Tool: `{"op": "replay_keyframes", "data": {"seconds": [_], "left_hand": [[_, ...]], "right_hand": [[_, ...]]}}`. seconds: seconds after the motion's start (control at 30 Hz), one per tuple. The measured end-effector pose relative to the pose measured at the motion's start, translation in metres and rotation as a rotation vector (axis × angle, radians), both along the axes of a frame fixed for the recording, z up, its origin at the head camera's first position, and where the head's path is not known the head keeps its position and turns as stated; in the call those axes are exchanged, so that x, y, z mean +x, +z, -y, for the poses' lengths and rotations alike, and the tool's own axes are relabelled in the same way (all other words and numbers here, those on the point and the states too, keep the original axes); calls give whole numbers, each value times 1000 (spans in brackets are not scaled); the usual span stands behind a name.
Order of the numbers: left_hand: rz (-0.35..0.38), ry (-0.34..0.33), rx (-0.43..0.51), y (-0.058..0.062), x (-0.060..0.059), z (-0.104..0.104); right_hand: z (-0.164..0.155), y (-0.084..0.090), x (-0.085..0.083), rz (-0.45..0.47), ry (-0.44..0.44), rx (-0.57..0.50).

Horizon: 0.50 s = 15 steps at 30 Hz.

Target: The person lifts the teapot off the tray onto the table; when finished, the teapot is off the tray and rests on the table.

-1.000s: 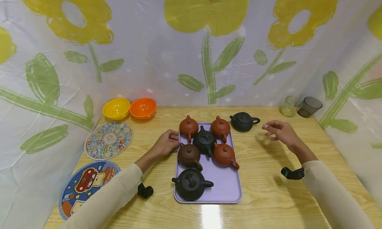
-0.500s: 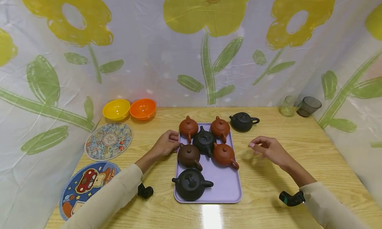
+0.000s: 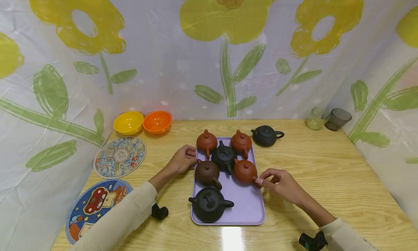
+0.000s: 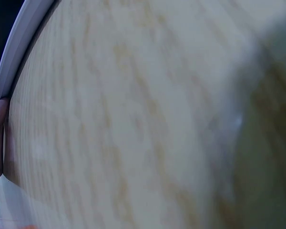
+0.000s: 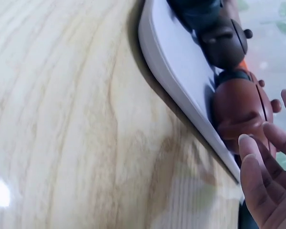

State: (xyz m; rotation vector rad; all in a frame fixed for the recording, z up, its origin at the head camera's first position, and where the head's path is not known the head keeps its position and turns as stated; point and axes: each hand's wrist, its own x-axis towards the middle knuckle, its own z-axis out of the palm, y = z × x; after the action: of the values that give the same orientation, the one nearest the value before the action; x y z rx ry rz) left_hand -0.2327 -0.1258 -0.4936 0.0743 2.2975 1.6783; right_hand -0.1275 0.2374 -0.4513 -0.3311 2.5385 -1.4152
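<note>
On the counter, a lavender tray is crowded with six teapots. The red-brown teapot has its handle pinched by the right hand; the tray's left rim is gripped by the left hand. Left-wrist detail is blurred.

Right hand fingertips meet a red-brown teapot on the lilac tray.

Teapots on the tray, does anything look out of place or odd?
One black teapot sits on the table off the tray's far right corner, while six others are on the tray. Nothing looks spilled, tipped or broken.
</note>
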Motion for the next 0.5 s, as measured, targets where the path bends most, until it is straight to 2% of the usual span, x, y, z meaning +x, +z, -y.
{"op": "replay_keyframes", "data": {"seconds": [0.17, 0.5], "left_hand": [[-7, -4, -7, 0, 0, 1], [-5, 0, -11, -2, 0, 1]], "right_hand": [[4, -2, 3, -7, -25, -1], [6, -6, 6, 8, -79, 68]]}}
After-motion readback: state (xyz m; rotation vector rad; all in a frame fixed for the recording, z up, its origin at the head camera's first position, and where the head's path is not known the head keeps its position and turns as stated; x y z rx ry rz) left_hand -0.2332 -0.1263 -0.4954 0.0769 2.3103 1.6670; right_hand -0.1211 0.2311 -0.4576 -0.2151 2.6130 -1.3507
